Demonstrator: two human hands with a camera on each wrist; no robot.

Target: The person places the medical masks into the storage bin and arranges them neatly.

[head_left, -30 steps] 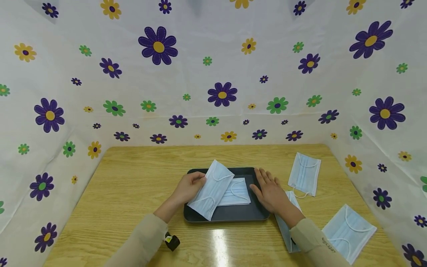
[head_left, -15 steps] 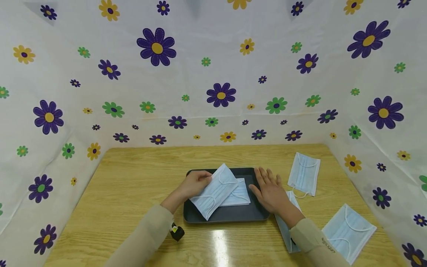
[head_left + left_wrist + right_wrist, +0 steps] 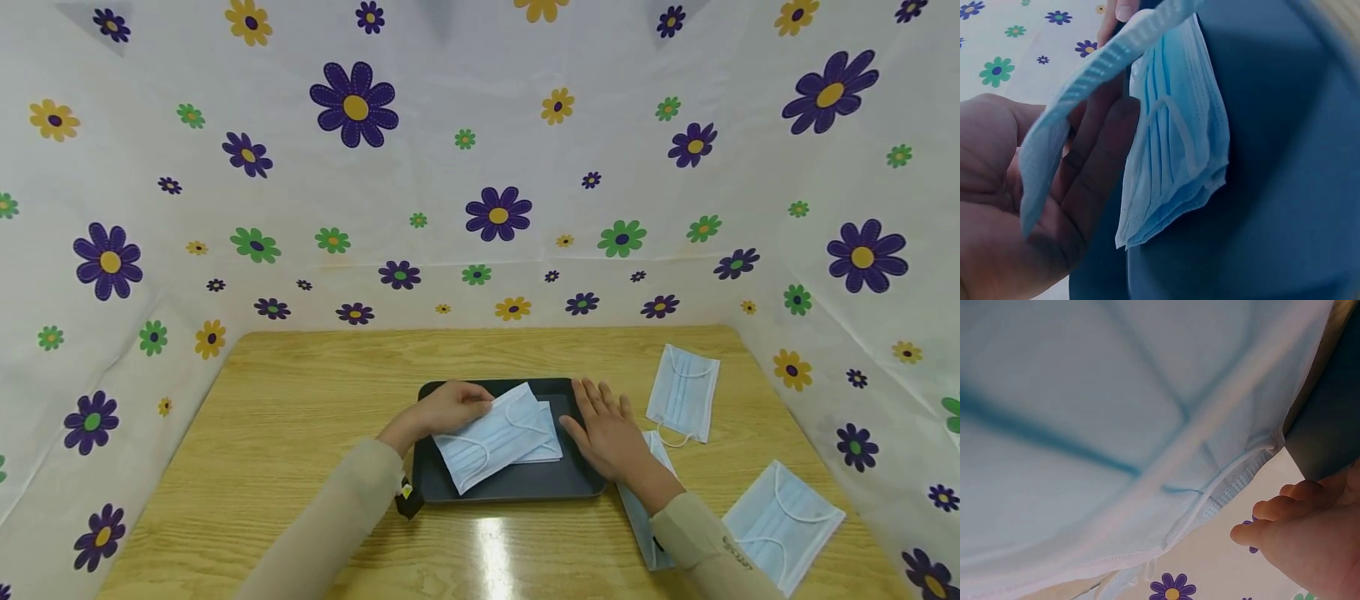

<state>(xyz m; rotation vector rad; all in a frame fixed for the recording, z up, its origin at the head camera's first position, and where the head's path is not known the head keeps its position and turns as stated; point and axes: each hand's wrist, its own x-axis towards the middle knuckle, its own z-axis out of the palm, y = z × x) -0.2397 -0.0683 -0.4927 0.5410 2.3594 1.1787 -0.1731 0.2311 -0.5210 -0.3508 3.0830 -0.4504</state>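
Observation:
My left hand [image 3: 444, 408] pinches a pale blue face mask [image 3: 487, 442] by its upper left edge, over the dark grey tray [image 3: 517, 487]. Beneath it, partly covered, lie face masks [image 3: 553, 450] in the tray; the left wrist view shows their layered edges [image 3: 1175, 200]. In that view the held mask [image 3: 1094, 75] bends between thumb and fingers. My right hand [image 3: 609, 433] rests at the tray's right rim with its fingers straight. Another mask [image 3: 636, 521] lies under the right forearm, partly hidden, and fills much of the right wrist view.
Two more masks lie on the wooden table [image 3: 315, 400] at the right: one farther back [image 3: 684, 392], one near the front [image 3: 783, 525], partly behind the right sleeve. A black wrist device [image 3: 408, 502] sits at the left cuff. Flowered white cloth [image 3: 420, 167] surrounds the table.
My left hand has moved right with the held mask, which has turned clockwise and come lower over the masks in the tray. The right hand has stayed at the rim.

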